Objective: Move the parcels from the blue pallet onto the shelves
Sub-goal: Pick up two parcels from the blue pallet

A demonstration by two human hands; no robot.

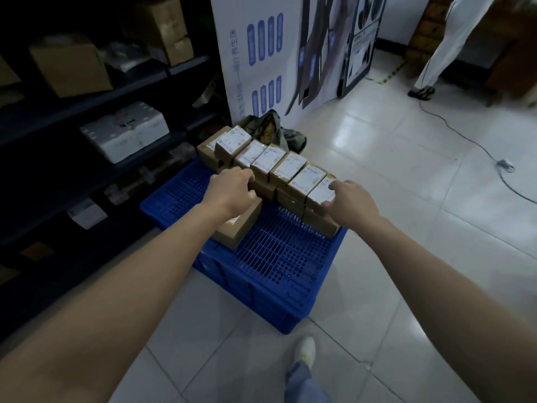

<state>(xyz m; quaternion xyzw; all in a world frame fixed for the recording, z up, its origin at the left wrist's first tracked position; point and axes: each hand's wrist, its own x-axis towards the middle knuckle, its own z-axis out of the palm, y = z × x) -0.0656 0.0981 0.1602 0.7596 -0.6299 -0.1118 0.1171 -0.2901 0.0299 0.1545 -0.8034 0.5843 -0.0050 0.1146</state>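
A printed white panel [261,53] stands by crumpled olive fabric [270,129]; a cable [465,135] crosses the tiled floor [406,257].

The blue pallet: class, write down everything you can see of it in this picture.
The blue pallet is a moulded plastic platform, its top an open grid of slots and round holes, with solid side walls. It sits flat on the pale tiled floor beside dark shelves. Brown parcels with white labels are stacked along its far edge; its near part is bare. Both hands reach over it.
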